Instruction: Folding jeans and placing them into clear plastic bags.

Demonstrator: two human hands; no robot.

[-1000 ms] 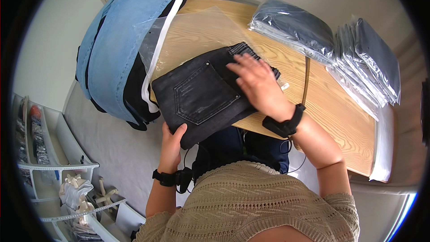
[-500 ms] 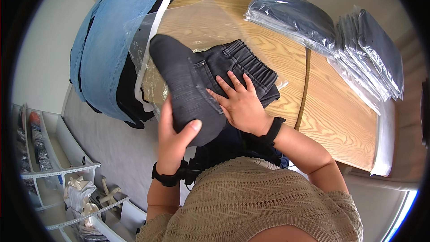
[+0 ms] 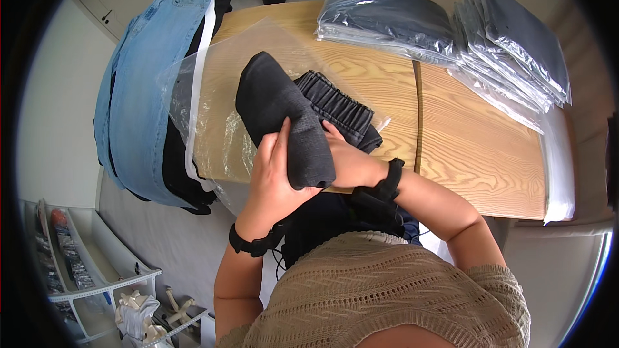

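Note:
A pair of black trousers (image 3: 274,100) with a gathered elastic waistband lies partly folded above the near edge of the table. My left hand (image 3: 274,183) is closed on the near end of the folded legs, fingers lying over the dark cloth. The legs stand raised and doubled over the waistband part. My right hand (image 3: 354,164) reaches in between the folded legs and the waistband; most of its fingers are hidden by the cloth. Beneath the trousers spreads a clear plastic bag (image 3: 219,103), flat on the wooden table (image 3: 480,145).
Light-blue jeans (image 3: 145,96) over dark garments form a pile at the left. Bagged dark garments (image 3: 387,19) lie at the back, with another bagged stack (image 3: 516,45) at the right. Flat clear bags (image 3: 560,167) hang at the right edge. A shelf unit (image 3: 106,290) stands lower left.
The legs have been folded further over toward the waistband. My right hand has gone from lying spread on top to under the fold, and the left fingers now press on the cloth.

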